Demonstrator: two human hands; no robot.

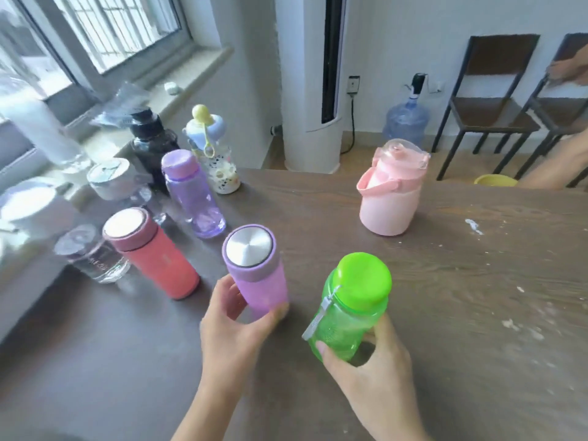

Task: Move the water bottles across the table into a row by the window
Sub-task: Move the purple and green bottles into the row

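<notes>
My left hand (235, 326) grips the base of a purple bottle (254, 268) with a steel lid. My right hand (366, 361) holds a green bottle (350, 310) with a green cap, tilted slightly. Both bottles are near the middle of the brown table (445, 281). By the window side stand a red flask (156, 256), a clear violet bottle (194, 195), a black bottle (152, 148), a blue-and-yellow child's bottle (213, 148) and several clear ones (92, 256). A pink jug-shaped bottle (388, 195) stands alone at the far right.
The window (105, 30) and its sill run along the left. A white standing air conditioner (311, 81), a large water jug (405, 119) and dark chairs (486, 100) stand beyond the table. Another person's arm (560, 163) reaches in at the right edge. White crumbs dot the table's right side.
</notes>
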